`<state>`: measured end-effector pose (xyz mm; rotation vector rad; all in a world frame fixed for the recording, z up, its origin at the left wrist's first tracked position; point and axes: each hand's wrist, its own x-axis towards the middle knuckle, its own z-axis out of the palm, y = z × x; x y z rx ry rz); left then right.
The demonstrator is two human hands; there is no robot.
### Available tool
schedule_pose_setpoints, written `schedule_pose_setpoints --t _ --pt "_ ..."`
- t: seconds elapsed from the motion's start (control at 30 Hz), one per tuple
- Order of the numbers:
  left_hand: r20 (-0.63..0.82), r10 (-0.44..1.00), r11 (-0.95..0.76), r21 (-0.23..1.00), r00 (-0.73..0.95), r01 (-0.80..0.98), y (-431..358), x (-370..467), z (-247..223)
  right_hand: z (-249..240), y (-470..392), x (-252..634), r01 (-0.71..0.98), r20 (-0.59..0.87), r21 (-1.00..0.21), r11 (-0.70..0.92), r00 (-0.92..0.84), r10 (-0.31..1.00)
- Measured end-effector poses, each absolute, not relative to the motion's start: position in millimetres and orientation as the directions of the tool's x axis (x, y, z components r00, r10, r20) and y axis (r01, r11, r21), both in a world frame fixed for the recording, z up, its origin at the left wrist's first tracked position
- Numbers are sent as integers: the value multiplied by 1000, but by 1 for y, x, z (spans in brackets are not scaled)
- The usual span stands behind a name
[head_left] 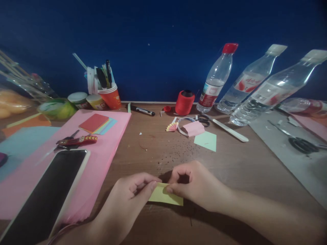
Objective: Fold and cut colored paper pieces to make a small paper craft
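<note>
Pinching a small yellow rectangular paper piece (163, 196) over the brown wooden tabletop (230, 166), between thumb and fingers of left hand (129, 194) and right hand (198, 187), both about equally near, along its far edge, with long axis side to side.

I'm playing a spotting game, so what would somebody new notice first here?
Probably the yellow paper, held by the left hand and right hand at the front. Then maybe the bright red spool at the back, with a red-capped bottle to its right. A big dark phone also stands out, lying over pink paper on the left.
</note>
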<state>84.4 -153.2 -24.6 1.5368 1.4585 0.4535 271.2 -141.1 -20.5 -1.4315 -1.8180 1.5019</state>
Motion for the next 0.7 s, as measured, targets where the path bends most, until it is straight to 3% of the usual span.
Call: schedule_pose_setpoints --t 0.2,0.4,0.7 --pt "-379 890 177 801 255 572 -151 86 -26 -23 -141 270 410 -289 -906 -107 -412 864" --pt "-389 896 238 828 214 508 -147 84 -20 -27 -131 277 195 -379 -925 -325 -477 793" --pt "-409 879 245 828 244 505 -146 83 -19 -23 -133 275 364 -454 -880 -304 -458 764"
